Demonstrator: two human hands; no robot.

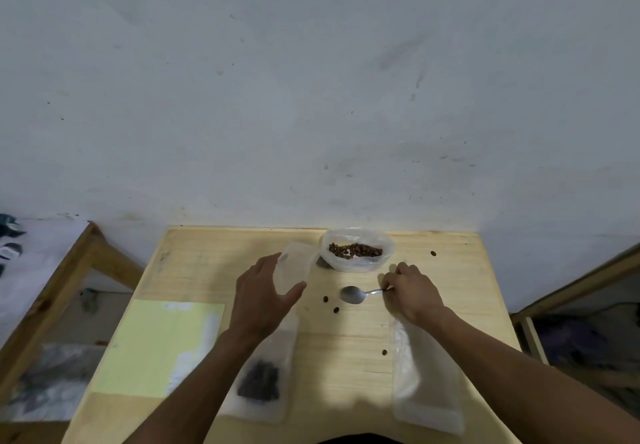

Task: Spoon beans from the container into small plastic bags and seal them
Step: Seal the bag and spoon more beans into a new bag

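- Nearest me lie a filled bag (260,379) under my left forearm and an empty bag (424,379) under my right.
- My left hand (262,300) cups a small bag (295,268), fingers loosely curved round it.
- My right hand (412,293) pinches the spoon (356,294) handle; its bowl rests empty on the table (346,339).
- Next, I judge: scoop beans (356,250) from the container (356,250) just beyond, with the bag mouth kept open.

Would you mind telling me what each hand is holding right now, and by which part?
The left hand holds an empty plastic bag by its side edge. The right hand pinches the spoon by its handle end; its bowl looks empty, low over the table.
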